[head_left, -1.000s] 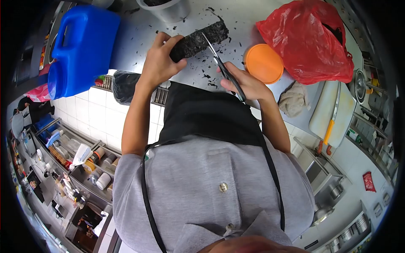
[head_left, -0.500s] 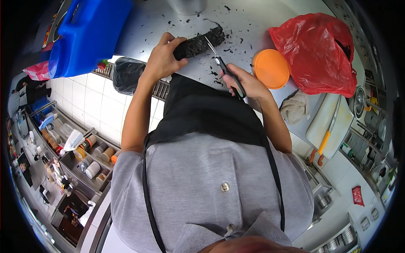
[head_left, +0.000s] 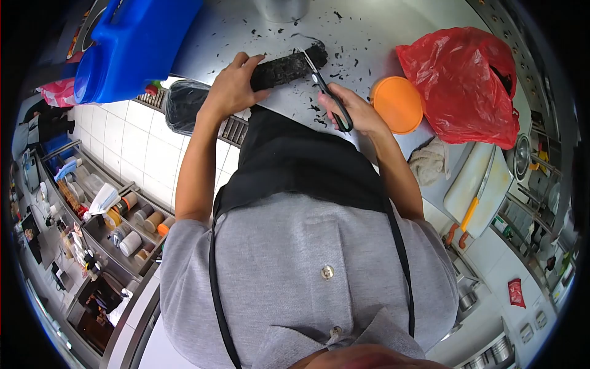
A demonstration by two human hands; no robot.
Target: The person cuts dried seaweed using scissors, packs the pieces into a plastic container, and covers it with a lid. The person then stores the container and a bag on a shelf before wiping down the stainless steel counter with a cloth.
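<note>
In the head view, the left hand (head_left: 233, 87) clamped one end of a black roll (head_left: 279, 71) over the metal table (head_left: 212, 40), seemingly to steady it; the right hand (head_left: 357, 111), held apart, gripped scissors (head_left: 317, 79) by the handles, probably for control, blades at the roll's other end

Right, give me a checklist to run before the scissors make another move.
1. Left hand gripping the dark block: ok, at its left end.
2. Right hand on the scissors: ok, holding the handles.
3. Blades away from the left hand: ok, at the block's other end.
4. Table free of scraps: not ok, dark bits scattered.
5. Knife out of the way: ok, on the cutting board.
6. Container contents: cannot tell, cut off by the frame.
</note>
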